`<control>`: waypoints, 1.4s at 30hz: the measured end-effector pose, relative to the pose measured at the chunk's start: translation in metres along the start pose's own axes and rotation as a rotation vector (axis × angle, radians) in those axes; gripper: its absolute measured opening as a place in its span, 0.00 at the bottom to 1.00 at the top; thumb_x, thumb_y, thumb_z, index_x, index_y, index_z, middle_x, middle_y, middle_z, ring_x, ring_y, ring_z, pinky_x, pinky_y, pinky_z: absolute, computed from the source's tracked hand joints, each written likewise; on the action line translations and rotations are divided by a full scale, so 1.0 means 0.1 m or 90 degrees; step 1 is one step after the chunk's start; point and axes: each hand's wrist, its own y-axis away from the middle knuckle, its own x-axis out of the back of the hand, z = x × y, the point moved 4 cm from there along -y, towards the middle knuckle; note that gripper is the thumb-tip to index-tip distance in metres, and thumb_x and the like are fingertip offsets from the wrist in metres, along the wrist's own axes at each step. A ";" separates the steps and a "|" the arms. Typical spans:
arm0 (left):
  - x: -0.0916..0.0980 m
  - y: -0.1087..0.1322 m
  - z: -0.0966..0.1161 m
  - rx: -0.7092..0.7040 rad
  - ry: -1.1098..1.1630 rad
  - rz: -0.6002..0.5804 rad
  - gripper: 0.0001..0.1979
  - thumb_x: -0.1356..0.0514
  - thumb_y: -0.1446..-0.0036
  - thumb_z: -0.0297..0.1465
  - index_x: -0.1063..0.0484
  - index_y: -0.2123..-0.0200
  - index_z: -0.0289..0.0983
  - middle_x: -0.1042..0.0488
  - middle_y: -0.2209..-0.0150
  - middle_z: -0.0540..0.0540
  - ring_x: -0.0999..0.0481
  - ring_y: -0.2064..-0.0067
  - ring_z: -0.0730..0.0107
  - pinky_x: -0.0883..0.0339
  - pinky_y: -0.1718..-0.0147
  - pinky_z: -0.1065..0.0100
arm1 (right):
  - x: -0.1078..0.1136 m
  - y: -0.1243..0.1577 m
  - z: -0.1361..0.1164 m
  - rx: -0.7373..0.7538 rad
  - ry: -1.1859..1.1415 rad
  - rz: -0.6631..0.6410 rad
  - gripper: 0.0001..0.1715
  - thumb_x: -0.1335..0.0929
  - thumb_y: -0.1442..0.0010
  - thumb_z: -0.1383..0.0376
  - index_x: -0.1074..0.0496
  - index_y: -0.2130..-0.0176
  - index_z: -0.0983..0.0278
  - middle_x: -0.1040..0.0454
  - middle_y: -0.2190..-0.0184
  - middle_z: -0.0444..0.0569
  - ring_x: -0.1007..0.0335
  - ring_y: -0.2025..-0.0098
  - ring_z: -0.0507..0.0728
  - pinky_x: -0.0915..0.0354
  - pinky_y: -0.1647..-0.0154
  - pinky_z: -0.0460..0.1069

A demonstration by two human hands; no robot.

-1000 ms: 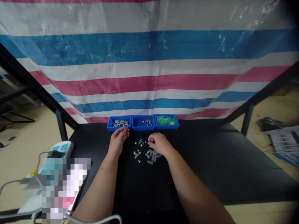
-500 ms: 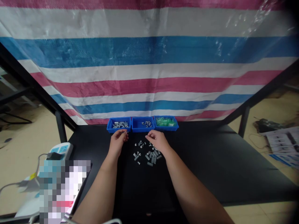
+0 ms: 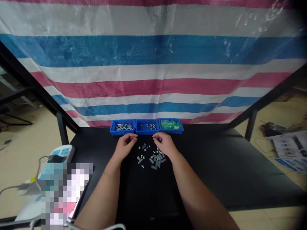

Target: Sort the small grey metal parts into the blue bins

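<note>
My left hand (image 3: 125, 144) hovers just in front of the left blue bin, fingers curled and thumb close to the index finger. My right hand (image 3: 164, 143) is bent in a pinch before the gap between the middle and right bins. Anything between either hand's fingertips is too small or hidden. Below and between the hands, small silver screws (image 3: 145, 148) lie scattered on the black table (image 3: 148, 188). Beside them is a loose pile of grey cylindrical pieces (image 3: 157, 159), partly near my right wrist.
Three blue bins stand in a row: the left bin (image 3: 122, 132) holds metal cylinders, the middle bin (image 3: 147, 131) screws, the right bin (image 3: 170, 130) green-tinted pieces. A striped sheet (image 3: 153, 70) rises behind. A power strip (image 3: 68, 151) and a pixelated object (image 3: 69, 191) sit at left.
My left hand has moved right, its fingers now pointing toward my right hand, which has shifted slightly right. One more screw shows at the left of the middle bin.
</note>
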 end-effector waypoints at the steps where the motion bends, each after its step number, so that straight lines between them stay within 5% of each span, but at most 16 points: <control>1: -0.03 0.02 0.03 -0.008 -0.051 -0.034 0.13 0.35 0.42 0.37 0.21 0.58 0.36 0.23 0.67 0.46 0.26 0.67 0.70 0.34 0.65 0.70 | 0.02 0.01 -0.01 0.007 0.032 -0.024 0.07 0.32 0.42 0.68 0.22 0.63 0.61 0.24 0.69 0.46 0.30 0.67 0.54 0.35 0.63 0.49; 5: -0.16 0.14 0.21 -0.052 -0.202 -0.202 0.10 0.36 0.42 0.36 0.21 0.58 0.38 0.25 0.67 0.48 0.28 0.68 0.70 0.37 0.67 0.70 | 0.05 0.04 0.03 -0.010 0.124 -0.111 0.07 0.30 0.45 0.69 0.22 0.64 0.60 0.23 0.70 0.45 0.30 0.64 0.56 0.37 0.61 0.49; 9: -0.25 0.27 0.35 -0.086 -0.326 -0.354 0.11 0.32 0.49 0.32 0.21 0.60 0.42 0.25 0.63 0.48 0.26 0.60 0.65 0.37 0.60 0.66 | 0.06 0.08 0.11 -0.051 0.165 -0.162 0.09 0.27 0.47 0.66 0.22 0.62 0.58 0.22 0.68 0.45 0.29 0.63 0.57 0.38 0.61 0.49; 15: -0.24 0.34 0.33 -0.027 -0.488 -0.366 0.23 0.30 0.57 0.32 0.24 0.54 0.46 0.24 0.62 0.51 0.26 0.54 0.56 0.43 0.51 0.58 | 0.05 0.09 0.15 -0.076 0.153 -0.152 0.10 0.27 0.50 0.71 0.21 0.65 0.58 0.21 0.69 0.43 0.27 0.65 0.56 0.37 0.62 0.49; 19: -0.26 0.33 0.30 -0.019 -0.501 -0.361 0.19 0.34 0.52 0.31 0.25 0.54 0.47 0.23 0.64 0.52 0.25 0.57 0.58 0.42 0.52 0.59 | 0.05 0.06 0.09 -0.036 0.105 -0.067 0.11 0.29 0.49 0.72 0.21 0.65 0.59 0.22 0.69 0.44 0.28 0.66 0.55 0.35 0.63 0.48; 26: -0.25 0.27 0.24 -0.051 -0.403 -0.297 0.14 0.40 0.46 0.28 0.25 0.55 0.42 0.23 0.65 0.49 0.24 0.65 0.65 0.37 0.64 0.67 | 0.09 0.02 -0.03 0.048 -0.054 0.097 0.12 0.34 0.40 0.69 0.20 0.61 0.61 0.26 0.64 0.49 0.31 0.72 0.52 0.32 0.68 0.48; 32: -0.07 0.11 0.11 -0.072 -0.275 -0.046 0.17 0.45 0.36 0.36 0.27 0.47 0.39 0.24 0.53 0.42 0.25 0.55 0.62 0.34 0.54 0.64 | -0.09 0.01 0.17 -0.036 -0.187 0.110 0.07 0.31 0.44 0.65 0.23 0.64 0.61 0.27 0.65 0.48 0.25 0.68 0.54 0.26 0.65 0.50; 36: 0.08 0.03 -0.09 0.031 -0.235 0.047 0.17 0.42 0.39 0.43 0.25 0.54 0.38 0.23 0.63 0.45 0.25 0.63 0.64 0.34 0.61 0.66 | -0.19 0.02 0.23 -0.125 -0.289 0.094 0.07 0.30 0.44 0.61 0.26 0.65 0.62 0.29 0.74 0.44 0.23 0.69 0.56 0.24 0.64 0.52; 42: 0.18 0.02 -0.29 0.156 -0.129 0.123 0.20 0.38 0.47 0.50 0.30 0.66 0.38 0.28 0.76 0.50 0.32 0.76 0.71 0.41 0.76 0.72 | -0.20 0.02 0.16 -0.153 -0.255 0.045 0.10 0.30 0.43 0.58 0.26 0.66 0.62 0.28 0.77 0.43 0.27 0.76 0.55 0.29 0.77 0.48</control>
